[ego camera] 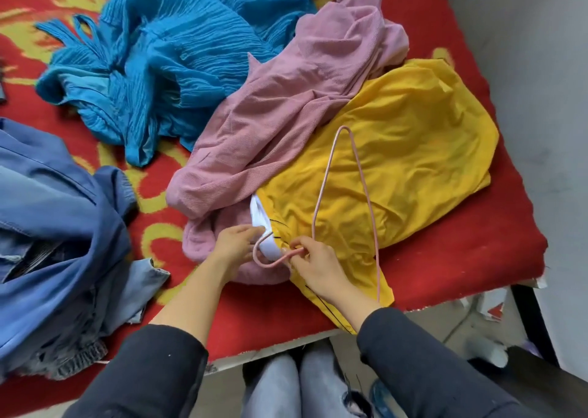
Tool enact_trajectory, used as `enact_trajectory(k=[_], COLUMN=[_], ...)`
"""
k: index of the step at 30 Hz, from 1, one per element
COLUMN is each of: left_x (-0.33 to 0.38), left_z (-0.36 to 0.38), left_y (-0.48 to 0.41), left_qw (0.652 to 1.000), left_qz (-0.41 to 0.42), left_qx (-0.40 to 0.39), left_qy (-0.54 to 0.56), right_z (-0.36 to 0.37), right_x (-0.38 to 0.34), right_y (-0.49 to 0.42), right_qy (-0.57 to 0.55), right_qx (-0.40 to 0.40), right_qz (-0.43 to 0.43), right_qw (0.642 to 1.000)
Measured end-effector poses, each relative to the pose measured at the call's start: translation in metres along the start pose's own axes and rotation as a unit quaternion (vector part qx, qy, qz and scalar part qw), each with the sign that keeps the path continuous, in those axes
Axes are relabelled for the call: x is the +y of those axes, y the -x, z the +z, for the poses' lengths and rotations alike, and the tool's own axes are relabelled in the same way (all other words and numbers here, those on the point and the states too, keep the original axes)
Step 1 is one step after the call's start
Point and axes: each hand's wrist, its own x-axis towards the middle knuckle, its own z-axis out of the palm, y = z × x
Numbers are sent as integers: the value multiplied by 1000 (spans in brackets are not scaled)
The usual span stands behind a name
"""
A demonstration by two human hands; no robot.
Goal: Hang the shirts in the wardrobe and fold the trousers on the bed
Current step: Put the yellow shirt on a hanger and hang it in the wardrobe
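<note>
A yellow shirt (397, 163) with a white collar lies on the bed near its right edge. A thin pink wire hanger (366, 175) lies on top of it, with the hook end at the collar. My right hand (313, 266) pinches the hanger's neck just beside the hook. My left hand (234, 242) holds the white collar, fingers curled on the cloth next to the hook. A pink shirt (286, 105) overlaps the yellow one from the left. A crinkled blue garment (152, 58) lies further back.
The bed carries a red blanket (461, 252) with yellow patterns. Blue denim trousers (54, 226) are heaped at the left. The bed's front edge is just before my knees; grey floor (541, 99) and a dark bed frame post run along the right.
</note>
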Motion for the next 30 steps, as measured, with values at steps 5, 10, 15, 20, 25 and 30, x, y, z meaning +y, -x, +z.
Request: enact_trajectory(k=[5, 10, 15, 20, 25, 30], left_x=[31, 53, 58, 82, 115, 167], left_z=[-7, 2, 31, 73, 104, 114], left_y=[19, 39, 59, 88, 125, 191], left_qw=[979, 973, 965, 948, 892, 877], left_qz=[-1, 41, 191, 257, 362, 453], left_qx=[-200, -217, -47, -107, -70, -51], left_qy=[-51, -63, -172, -156, -263, -151], right_z=[1, -33, -93, -149, -214, -269], right_x=[-11, -28, -63, -97, -138, -168], right_y=[5, 15, 45, 85, 138, 177], right_qy=[0, -42, -136, -143, -194, -209], right_qx=[26, 134, 126, 134, 150, 196], right_qz=[5, -38, -141, -152, -167, -189], right_qw=[1000, 989, 972, 969, 955, 939])
